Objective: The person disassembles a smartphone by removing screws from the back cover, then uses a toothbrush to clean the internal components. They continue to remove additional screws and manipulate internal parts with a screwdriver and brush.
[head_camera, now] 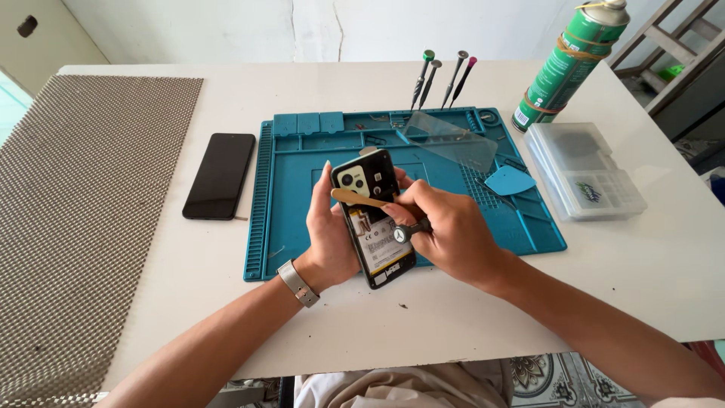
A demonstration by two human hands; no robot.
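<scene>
Scene: a person sits at a white table [189, 287], seen from a head camera looking down at both bare hands over a blue repair mat [529, 227].
Opened phone: a phone with its back cover off [375, 219] is held upright just above the mat, camera block at the top, battery and label facing the viewer.
Left hand: the left hand [328, 230] wraps around the phone's left edge, fingers behind it, gripping it firmly; a wristband sits on that wrist.
Right hand: the right hand [445, 230] is closed around a wooden pry stick [359, 199], whose flat tip lies across the phone just below the camera block; a small black ring-shaped tool [402, 233] also sits in those fingers.
Nearby: a clear back cover [453, 140] and a blue triangular pick [510, 181] lie on the mat; four screwdrivers [442, 79] stand behind it; a green spray can [570, 64] and a clear parts box [585, 170] are on the right; a second, dark phone [220, 175] lies on the left.
Risk, slip: the stick could skid off and gouge the board or a camera lens if pushed hard.
Risk, battery: levering near the battery might bend or pierce it.
Risk, drop: the phone is gripped by one hand in mid-air, so a sudden jolt could knock it onto the mat.
</scene>
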